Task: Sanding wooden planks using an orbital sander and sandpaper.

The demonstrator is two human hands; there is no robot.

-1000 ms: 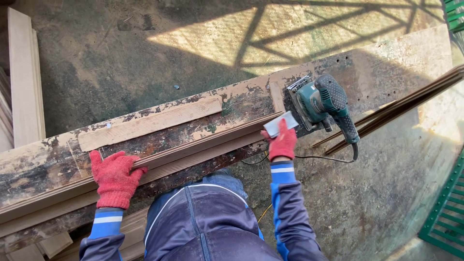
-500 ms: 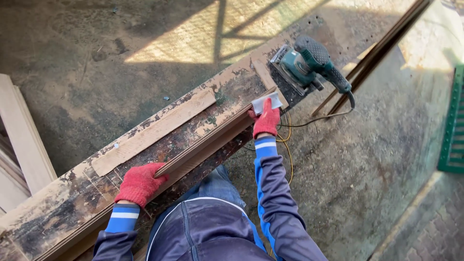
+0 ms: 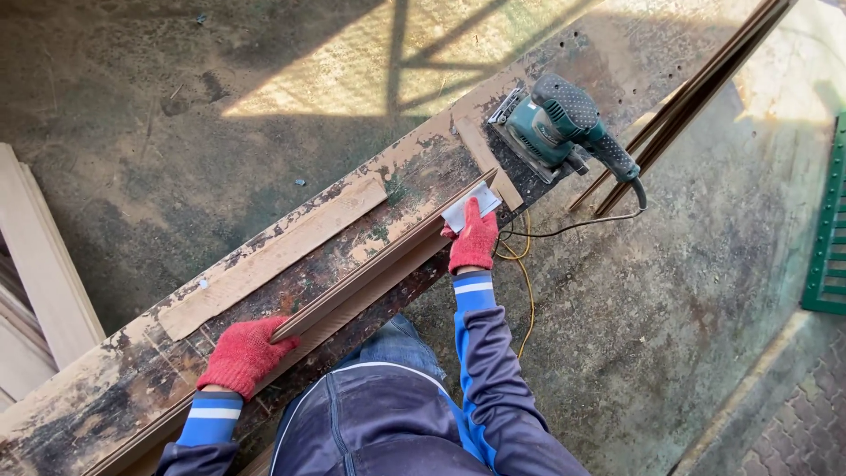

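Observation:
Both my hands wear red knit gloves. My left hand (image 3: 242, 355) presses down on a long thin brown wooden strip (image 3: 370, 264) that lies along a worn, paint-flaked plank (image 3: 106, 388). My right hand (image 3: 473, 239) grips a folded pale sheet of sandpaper (image 3: 470, 207) against the strip close to its far end. A green electric sander (image 3: 557, 122) rests on the plank just beyond that end, its black handle pointing right.
A pale flat batten (image 3: 273, 256) lies on the plank behind the strip. Long dark strips (image 3: 696, 92) lean at the right. Yellow and black cables (image 3: 526, 269) trail on the concrete floor. Light boards (image 3: 44, 264) lie at the left, a green grille (image 3: 828, 229) at the right edge.
My right hand has slid the sandpaper a little back along the strip, away from the sander. The head camera has swung, so the plank now runs more steeply across the view.

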